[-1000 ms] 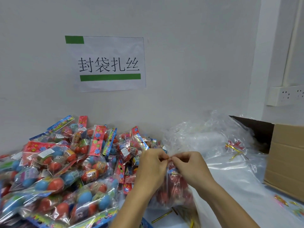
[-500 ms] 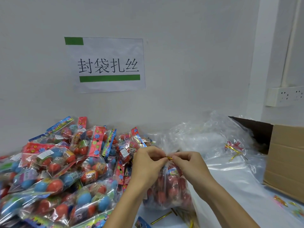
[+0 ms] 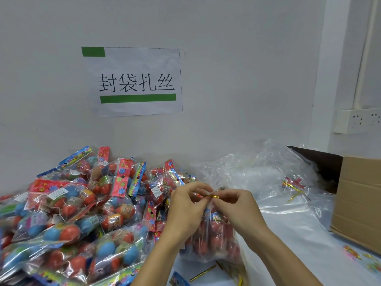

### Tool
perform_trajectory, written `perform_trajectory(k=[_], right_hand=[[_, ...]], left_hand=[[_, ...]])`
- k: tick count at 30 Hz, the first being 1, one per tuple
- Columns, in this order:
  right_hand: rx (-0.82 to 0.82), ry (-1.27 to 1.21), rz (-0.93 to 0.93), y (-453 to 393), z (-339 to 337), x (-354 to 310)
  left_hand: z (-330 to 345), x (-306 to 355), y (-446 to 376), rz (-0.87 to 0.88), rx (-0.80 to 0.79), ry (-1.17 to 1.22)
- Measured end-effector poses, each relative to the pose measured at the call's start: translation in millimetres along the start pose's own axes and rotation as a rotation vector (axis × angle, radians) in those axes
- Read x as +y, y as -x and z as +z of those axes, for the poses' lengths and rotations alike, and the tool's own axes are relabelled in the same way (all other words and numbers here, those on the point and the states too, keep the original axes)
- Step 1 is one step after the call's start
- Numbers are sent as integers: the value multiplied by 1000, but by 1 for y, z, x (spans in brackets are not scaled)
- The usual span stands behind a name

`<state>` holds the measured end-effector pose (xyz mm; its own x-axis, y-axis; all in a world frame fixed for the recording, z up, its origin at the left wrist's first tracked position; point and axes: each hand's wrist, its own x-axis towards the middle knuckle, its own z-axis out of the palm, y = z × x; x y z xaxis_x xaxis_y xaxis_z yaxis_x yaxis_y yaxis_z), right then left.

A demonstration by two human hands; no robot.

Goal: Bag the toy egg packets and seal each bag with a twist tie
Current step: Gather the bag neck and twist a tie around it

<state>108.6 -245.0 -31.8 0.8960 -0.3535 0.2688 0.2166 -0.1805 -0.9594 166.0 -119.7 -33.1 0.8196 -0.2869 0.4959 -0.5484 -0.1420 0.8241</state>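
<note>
Two bare hands meet at the gathered neck of a clear plastic bag of red toy eggs (image 3: 214, 240), which stands on the white worktop (image 3: 288, 228) at centre, in front of the person. The left hand (image 3: 185, 207) has its fingers curled and pinches the neck together with one end of a thin gold twist tie (image 3: 212, 196); the right hand (image 3: 237, 207) pinches the other end between thumb and forefinger. The tie lies roughly level across the bag's neck, just between the two sets of fingertips. How many packets this bag holds cannot be told; only red egg shapes show through the film.

Left of the bag, a large heap of clear packets of red, blue and yellow toy eggs with bright printed header cards (image 3: 78, 213) covers the worktop up to the wall. Behind the hands lies a crumpled pile of empty clear plastic bags (image 3: 257, 172), with a few loose gold ties (image 3: 292, 188) resting on its right side. More gold ties (image 3: 203, 273) lie on the worktop below the held bag. At the far right stands an open brown cardboard box (image 3: 360, 199); its contents are hidden. On the wall hang a white paper sign with green bars and black characters (image 3: 134, 81) and a white socket strip (image 3: 358, 120).
</note>
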Motion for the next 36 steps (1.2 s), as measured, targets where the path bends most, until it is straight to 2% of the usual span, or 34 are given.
perform_trajectory(k=[9,13,17,23,26,30,36], right_hand=[[-29,-34,22,-1,-4,2],[18,31,-13,-3,-6,4],[39,-21,26,-4,-5,5],[-17,-19,92,-7,-12,3],[-14,39,-1,-6,-11,3],[13,212,-160,-5,-2,8],[85,527,-497,-3,1,11]], left_hand=[[-2,-6,-3,-36,-13,79],[-3,-7,-3,-37,-32,96],[-3,-7,-2,-28,-43,112],[0,-6,0,77,3,-27],[3,-5,0,107,59,-88],[4,-8,-1,48,111,-58],[3,-10,-2,76,87,4]])
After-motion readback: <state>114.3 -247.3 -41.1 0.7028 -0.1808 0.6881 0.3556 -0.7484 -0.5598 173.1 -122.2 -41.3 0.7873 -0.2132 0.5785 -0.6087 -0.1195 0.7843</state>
